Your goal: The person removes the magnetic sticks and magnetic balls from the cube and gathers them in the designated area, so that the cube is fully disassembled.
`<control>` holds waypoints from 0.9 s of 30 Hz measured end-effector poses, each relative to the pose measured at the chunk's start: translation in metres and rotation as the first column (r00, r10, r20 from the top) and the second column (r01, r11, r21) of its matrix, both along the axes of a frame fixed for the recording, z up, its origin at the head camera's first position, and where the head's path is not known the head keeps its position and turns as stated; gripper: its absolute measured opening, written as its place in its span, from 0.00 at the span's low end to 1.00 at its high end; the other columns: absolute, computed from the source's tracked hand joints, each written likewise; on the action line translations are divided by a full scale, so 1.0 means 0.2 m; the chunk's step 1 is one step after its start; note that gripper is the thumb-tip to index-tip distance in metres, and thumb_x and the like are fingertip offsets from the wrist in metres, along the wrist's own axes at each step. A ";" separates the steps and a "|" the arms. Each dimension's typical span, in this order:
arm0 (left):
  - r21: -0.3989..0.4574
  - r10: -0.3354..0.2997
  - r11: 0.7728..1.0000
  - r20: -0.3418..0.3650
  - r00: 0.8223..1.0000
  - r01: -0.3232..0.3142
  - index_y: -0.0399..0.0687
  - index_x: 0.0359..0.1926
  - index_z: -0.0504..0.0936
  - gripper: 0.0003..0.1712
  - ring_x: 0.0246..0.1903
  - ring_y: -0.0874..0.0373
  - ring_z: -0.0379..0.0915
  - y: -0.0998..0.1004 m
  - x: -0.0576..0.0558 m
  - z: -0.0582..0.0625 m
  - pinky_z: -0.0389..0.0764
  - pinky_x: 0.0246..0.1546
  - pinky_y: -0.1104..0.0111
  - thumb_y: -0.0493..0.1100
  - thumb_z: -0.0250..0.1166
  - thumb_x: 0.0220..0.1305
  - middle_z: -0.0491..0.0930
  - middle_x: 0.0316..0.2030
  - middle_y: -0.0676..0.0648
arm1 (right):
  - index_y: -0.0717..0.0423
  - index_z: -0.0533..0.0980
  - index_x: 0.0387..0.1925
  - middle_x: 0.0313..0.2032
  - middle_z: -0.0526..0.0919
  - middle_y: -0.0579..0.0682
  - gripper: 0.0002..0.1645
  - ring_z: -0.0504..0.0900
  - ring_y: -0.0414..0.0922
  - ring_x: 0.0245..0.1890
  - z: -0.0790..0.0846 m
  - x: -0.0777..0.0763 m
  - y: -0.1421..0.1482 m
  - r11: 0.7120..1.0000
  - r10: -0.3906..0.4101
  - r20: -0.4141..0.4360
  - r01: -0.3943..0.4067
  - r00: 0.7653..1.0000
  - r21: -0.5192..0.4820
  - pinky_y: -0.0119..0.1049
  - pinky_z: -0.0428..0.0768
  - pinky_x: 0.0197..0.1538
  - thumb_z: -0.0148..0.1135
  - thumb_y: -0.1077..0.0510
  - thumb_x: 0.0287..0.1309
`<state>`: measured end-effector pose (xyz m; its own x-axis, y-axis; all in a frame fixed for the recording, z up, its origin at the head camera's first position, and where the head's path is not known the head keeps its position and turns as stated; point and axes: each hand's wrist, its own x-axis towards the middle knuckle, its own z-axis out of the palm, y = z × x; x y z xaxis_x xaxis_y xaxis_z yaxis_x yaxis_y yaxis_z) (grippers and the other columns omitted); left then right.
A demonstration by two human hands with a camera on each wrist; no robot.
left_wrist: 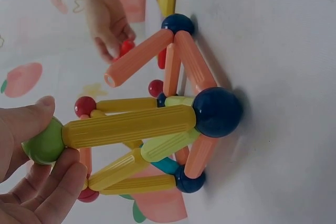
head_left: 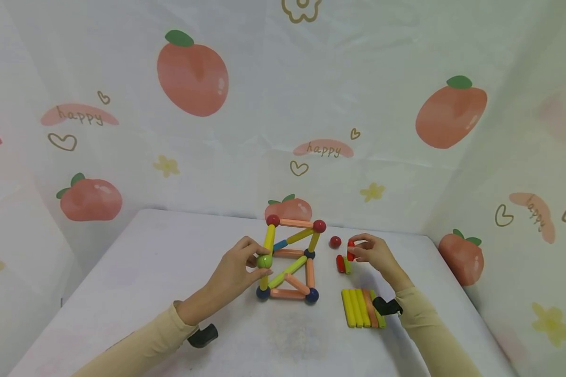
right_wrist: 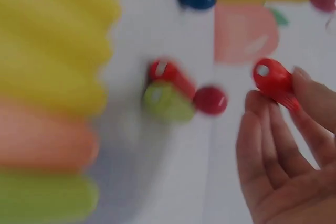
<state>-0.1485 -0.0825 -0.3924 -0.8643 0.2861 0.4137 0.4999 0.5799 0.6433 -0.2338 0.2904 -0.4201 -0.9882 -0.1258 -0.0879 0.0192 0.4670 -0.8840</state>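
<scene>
An open frame of ridged rods and glossy balls (head_left: 292, 268) stands on the white tabletop (head_left: 170, 251). Directions here run from its middle, as the head view shows it.

At 9 o'clock the left hand (head_left: 238, 266) grips a glossy light-green ball (head_left: 264, 261) between thumb and fingers; the ball sits atop a yellow ridged rod (left_wrist: 128, 126) rising from a dark-blue ball (head_left: 263, 292) at about half past seven. Another dark-blue ball (head_left: 312, 295) lies at 5 o'clock, and from it a peach-coloured ridged rod (head_left: 297, 284) slants upward to a bare end. Two dark-red balls cap the far top corners, one (head_left: 273, 220) at 11 o'clock, the other (head_left: 319, 226) between 1 and 2, with a peach-coloured crossbar (head_left: 296, 223) linking them. A lime-green rod (head_left: 298, 264) runs diagonally low across the frame.

At 3 o'clock, well apart from the frame, the right hand (head_left: 376, 257) pinches a short red rod (head_left: 351, 251) above the tabletop. Near it, a second short red rod (head_left: 340, 264) lies beside a short light-green rod (head_left: 347, 266), and a loose dark-red ball (head_left: 335, 242) rests at 2 o'clock. At 4 o'clock lies a row of yellow, peach and green rods (head_left: 357, 309), side by side.
</scene>
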 end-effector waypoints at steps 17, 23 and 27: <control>-0.002 -0.007 1.000 -0.016 1.000 0.007 0.48 0.45 0.83 0.22 0.34 0.65 0.76 -0.01 0.00 0.00 0.83 0.39 0.77 0.39 0.79 0.47 0.74 0.38 0.54 | 0.65 0.76 0.50 0.38 0.86 0.54 0.21 0.82 0.40 0.31 -0.16 -0.08 0.12 0.988 0.028 0.122 -0.046 0.992 0.146 0.35 0.86 0.39 0.69 0.58 0.59; -0.004 -0.005 1.000 -0.016 1.000 0.005 0.49 0.45 0.83 0.22 0.34 0.65 0.76 0.00 0.00 0.00 0.83 0.39 0.78 0.39 0.79 0.47 0.74 0.38 0.54 | 0.64 0.77 0.50 0.41 0.85 0.57 0.21 0.81 0.41 0.33 -0.18 -0.09 0.12 0.980 0.039 0.131 -0.064 0.991 0.189 0.33 0.85 0.40 0.69 0.55 0.60; -0.002 -0.001 1.000 -0.017 1.000 0.001 0.49 0.45 0.83 0.22 0.33 0.65 0.76 0.00 0.00 -0.01 0.83 0.39 0.78 0.39 0.80 0.46 0.74 0.38 0.54 | 0.63 0.78 0.51 0.41 0.83 0.56 0.22 0.79 0.41 0.33 -0.17 -0.09 0.12 0.977 0.027 0.151 -0.057 0.988 0.203 0.31 0.84 0.39 0.69 0.54 0.60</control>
